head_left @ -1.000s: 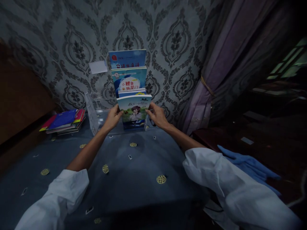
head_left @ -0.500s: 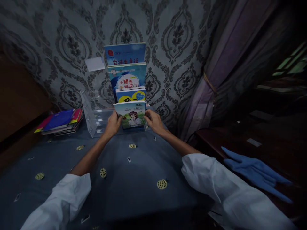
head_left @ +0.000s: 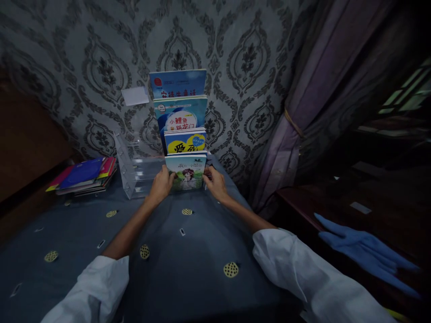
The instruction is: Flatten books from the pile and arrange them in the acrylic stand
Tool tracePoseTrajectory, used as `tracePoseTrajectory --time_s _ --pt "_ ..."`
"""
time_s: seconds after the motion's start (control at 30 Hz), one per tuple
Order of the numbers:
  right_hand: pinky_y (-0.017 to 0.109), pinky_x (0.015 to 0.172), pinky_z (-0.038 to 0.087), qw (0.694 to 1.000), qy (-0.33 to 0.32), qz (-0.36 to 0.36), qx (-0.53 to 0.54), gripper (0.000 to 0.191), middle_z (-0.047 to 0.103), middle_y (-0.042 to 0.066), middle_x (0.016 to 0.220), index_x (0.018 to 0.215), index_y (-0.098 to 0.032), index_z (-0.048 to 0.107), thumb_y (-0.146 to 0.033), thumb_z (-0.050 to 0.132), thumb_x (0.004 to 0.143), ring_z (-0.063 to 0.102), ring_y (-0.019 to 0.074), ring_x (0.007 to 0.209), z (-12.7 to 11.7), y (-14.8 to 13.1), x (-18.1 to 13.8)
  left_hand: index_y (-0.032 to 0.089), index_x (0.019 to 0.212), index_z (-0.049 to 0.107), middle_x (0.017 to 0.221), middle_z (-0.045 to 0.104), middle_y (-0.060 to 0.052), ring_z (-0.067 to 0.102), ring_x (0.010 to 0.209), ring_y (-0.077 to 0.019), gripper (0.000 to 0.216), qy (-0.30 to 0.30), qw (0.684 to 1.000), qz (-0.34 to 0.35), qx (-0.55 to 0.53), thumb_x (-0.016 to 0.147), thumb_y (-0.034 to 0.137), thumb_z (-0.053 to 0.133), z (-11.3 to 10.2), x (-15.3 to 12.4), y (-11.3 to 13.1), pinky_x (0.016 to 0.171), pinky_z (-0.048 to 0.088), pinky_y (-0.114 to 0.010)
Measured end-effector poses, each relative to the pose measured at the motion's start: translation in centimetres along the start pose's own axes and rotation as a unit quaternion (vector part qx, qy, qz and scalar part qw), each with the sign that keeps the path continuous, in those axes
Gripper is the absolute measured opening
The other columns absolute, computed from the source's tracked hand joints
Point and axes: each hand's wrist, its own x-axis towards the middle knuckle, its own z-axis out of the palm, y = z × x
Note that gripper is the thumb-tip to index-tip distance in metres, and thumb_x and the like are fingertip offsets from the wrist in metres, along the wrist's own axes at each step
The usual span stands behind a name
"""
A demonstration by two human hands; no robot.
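Clear plastic rack (head_left: 125, 172), head view: stands just beyond both hands. Green-covered book (head_left: 186, 178) is at the front, between left hand (head_left: 161, 183) and right hand (head_left: 216, 183), each grasping one side edge; other books (head_left: 181, 111) rise behind. Step in hand appears to be seating it; next move calls for level support until its lower edge bears.

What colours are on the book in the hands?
The book is pale blue-green on top, greener below; the head view shows it.
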Motion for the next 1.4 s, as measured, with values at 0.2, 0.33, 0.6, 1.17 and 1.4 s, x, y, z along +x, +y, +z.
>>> tracePoseTrajectory --time_s 0.2,0.33,0.6,1.17,1.4 --pt "0.044 0.087 0.052 0.997 0.062 -0.014 -0.051 0.041 0.065 0.011 0.101 0.123 -0.018 0.054 -0.024 0.054 0.082 0.063 0.0277 0.092 0.8 0.6 0.2 0.012 0.119 0.047 0.1 0.073 -0.02 0.072 0.099 -0.0324 0.024 -0.04 0.997 -0.028 0.067 0.102 0.028 0.044 0.7 -0.3 0.7 0.08 0.05 -0.035" --pt "0.044 0.087 0.051 0.994 0.059 -0.03 -0.086 0.037 0.061 0.013 0.103 0.12 -0.017 0.06 -0.023 0.05 0.085 0.06 0.0297 0.095 1.1 0.4 0.3 0.01 0.123 0.047 0.098 0.073 -0.022 0.072 0.097 -0.0334 0.028 -0.053 0.995 -0.042 0.07 0.102 0.027 0.042 1.0 -0.3 0.9 0.082 0.051 -0.037" --pt "0.043 0.083 0.05 0.993 0.072 -0.034 -0.085 0.034 0.06 0.011 0.097 0.117 -0.019 0.065 -0.021 0.048 0.087 0.058 0.0299 0.089 1.2 0.4 0.2 0.009 0.121 0.048 0.097 0.072 -0.024 0.073 0.096 -0.0361 0.028 -0.051 0.996 -0.06 0.044 0.101 0.027 0.041 1.4 -0.3 1.3 0.084 0.051 -0.041" --pt "0.042 0.081 0.052 0.995 0.054 -0.021 -0.079 0.037 0.064 0.011 0.097 0.117 -0.017 0.066 -0.02 0.049 0.085 0.061 0.0283 0.086 0.7 0.3 -0.1 0.01 0.123 0.047 0.1 0.073 -0.022 0.072 0.097 -0.0329 0.028 -0.049 0.996 -0.046 0.061 0.101 0.024 0.039 1.1 -0.8 1.0 0.084 0.051 -0.038" --pt "0.042 0.082 0.053 0.996 0.049 -0.032 -0.069 0.036 0.064 0.012 0.096 0.117 -0.017 0.067 -0.022 0.049 0.086 0.062 0.0284 0.088 0.3 0.5 -0.5 0.01 0.123 0.046 0.107 0.071 -0.025 0.071 0.101 -0.0346 0.028 -0.068 0.995 -0.048 0.058 0.102 0.026 0.038 0.5 -1.4 1.4 0.081 0.05 -0.037"
